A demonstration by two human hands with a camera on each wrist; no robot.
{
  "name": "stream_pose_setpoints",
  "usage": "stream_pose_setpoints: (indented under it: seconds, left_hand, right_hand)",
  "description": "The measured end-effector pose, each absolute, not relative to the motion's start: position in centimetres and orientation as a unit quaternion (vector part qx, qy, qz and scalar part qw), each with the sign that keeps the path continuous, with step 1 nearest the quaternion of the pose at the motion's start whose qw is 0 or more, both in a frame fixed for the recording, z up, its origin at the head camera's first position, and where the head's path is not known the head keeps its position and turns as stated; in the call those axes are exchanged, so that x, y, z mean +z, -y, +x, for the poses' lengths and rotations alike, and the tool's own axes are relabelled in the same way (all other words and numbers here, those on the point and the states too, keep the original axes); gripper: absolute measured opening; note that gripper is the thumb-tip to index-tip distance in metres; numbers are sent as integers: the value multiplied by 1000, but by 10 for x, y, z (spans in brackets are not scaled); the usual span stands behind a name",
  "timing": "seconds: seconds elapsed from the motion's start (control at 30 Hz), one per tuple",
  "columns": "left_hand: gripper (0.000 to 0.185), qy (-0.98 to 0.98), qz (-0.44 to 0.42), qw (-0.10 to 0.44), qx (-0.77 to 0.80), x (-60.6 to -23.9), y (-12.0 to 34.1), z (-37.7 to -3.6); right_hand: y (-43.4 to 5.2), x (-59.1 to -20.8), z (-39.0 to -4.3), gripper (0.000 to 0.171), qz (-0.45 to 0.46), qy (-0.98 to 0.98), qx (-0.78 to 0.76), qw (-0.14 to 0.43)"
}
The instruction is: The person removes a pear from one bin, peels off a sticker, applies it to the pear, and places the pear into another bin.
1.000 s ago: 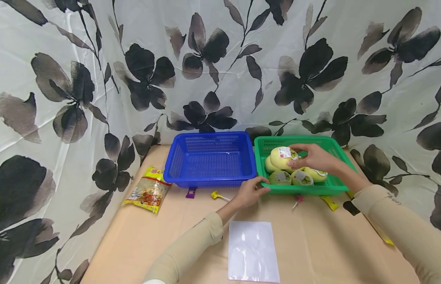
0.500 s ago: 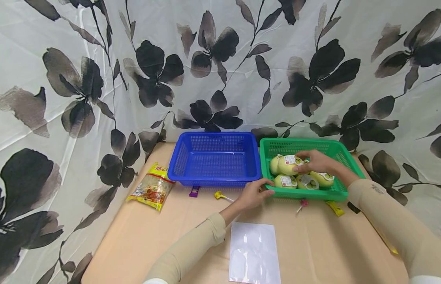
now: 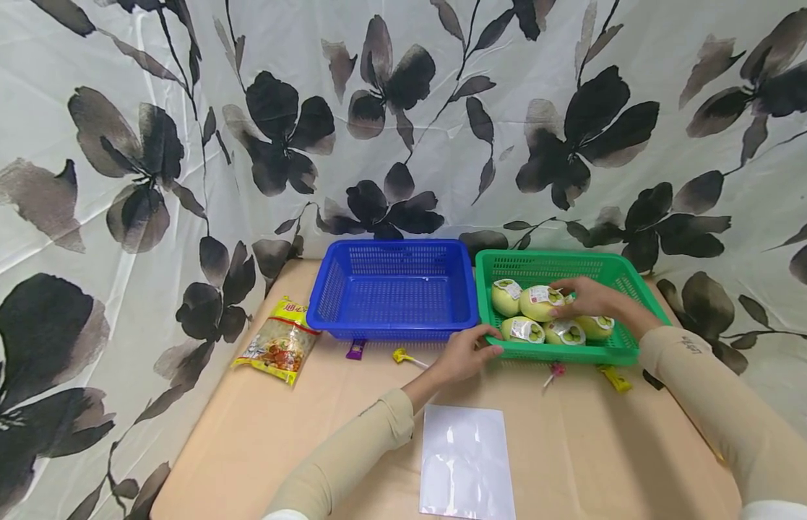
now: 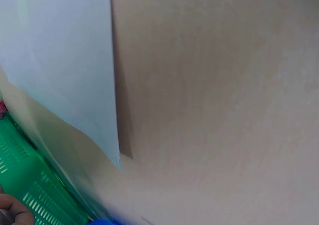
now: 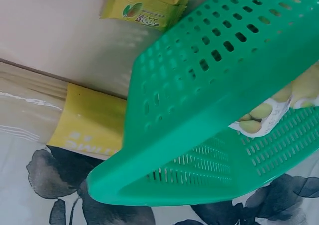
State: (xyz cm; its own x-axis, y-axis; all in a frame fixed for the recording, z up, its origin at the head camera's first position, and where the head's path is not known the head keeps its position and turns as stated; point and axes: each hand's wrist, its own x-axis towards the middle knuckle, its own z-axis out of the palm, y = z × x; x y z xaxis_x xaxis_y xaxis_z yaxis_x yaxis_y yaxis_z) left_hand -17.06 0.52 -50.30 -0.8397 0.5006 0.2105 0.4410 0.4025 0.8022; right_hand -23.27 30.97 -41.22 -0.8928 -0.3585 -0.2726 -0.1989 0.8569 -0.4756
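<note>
My right hand (image 3: 588, 297) pinches a pale yellow-green oval fruit (image 3: 535, 306) with a printed label, its thumb and fingers at the fruit's right side. That fruit is down among several alike, such as the labelled fruit (image 3: 522, 331) at the front, inside the green plastic basket (image 3: 572, 353). At the basket's front left corner, my left hand (image 3: 463, 356) grips the rim. The left wrist view catches only a few fingers (image 4: 17, 210) beside the green mesh. In the right wrist view the basket wall fills much of the picture, and the right hand is out of sight.
A blue basket (image 3: 390, 297) stands left of the green one. On the table are a yellow food bag (image 3: 277, 347), a purple packet (image 3: 355, 350), a yellow lollipop (image 3: 403, 356), a pink lollipop (image 3: 557, 370), a yellow packet (image 3: 614, 378) and a white sheet (image 3: 467, 458).
The right hand has lowered the fruit from on top of the others to beside them, slightly rightward. The left hand keeps its grip on the rim. The head view has shifted a little.
</note>
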Motion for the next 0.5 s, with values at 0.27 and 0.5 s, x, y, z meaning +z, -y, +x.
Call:
stream_pose_setpoints:
  seconds: [0.27, 0.5]
  left_hand:
    - [22, -836, 286, 34, 467, -505, -5, -171]
    - [21, -833, 283, 41, 474, -505, -6, -169]
  right_hand:
    - [-306, -422, -233, 61, -181, -946, -217, 157]
    - [-300, -421, -232, 62, -184, -951, -198, 149]
